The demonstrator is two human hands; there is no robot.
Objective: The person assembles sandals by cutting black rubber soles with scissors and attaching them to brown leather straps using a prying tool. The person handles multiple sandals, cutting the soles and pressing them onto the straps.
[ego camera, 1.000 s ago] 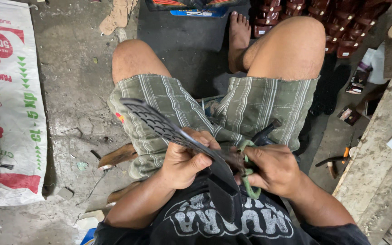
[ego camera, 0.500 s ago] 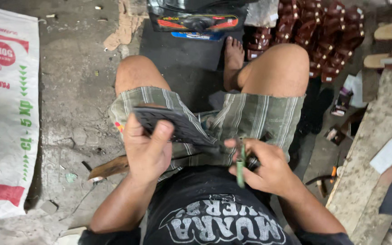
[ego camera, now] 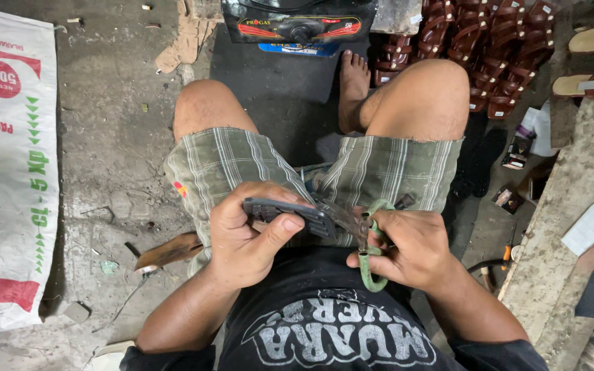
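Left hand [ego camera: 245,237] sat over the lap, forearm coming in from 7 o'clock, wrist bent inward. It was closed on a dark grey ribbed rubber sole piece [ego camera: 289,211]: thumb lay flat along the near edge, fingers wrapped over the far edge. The sole piece was held roughly level, above the plaid shorts [ego camera: 242,165], its free end pointing to 3 o'clock.

Right hand [ego camera: 407,251] came in from 5 o'clock, forearm angled up toward centre. Fingers were curled through the loops of green-handled scissors [ego camera: 371,255], so it was closed on them. Blades pointed to 10 o'clock and met the right end of the sole piece; I couldn't tell how far apart the blades were. Both hands were near each other, joined only through tool and sole.

Surroundings: a white printed woven sack [ego camera: 5,172] lay flat on the concrete floor [ego camera: 104,103] at 9 o'clock. A black gas stove with red trim [ego camera: 297,20] stood at 12 o'clock, just past the bare foot [ego camera: 353,86]. A heap of dark red-brown sandal straps [ego camera: 496,48] sat at 1 o'clock. A brown curved wooden piece [ego camera: 170,251] lay on the floor just left of the left forearm. A rough concrete ledge [ego camera: 565,227] ran along 3 to 4 o'clock.
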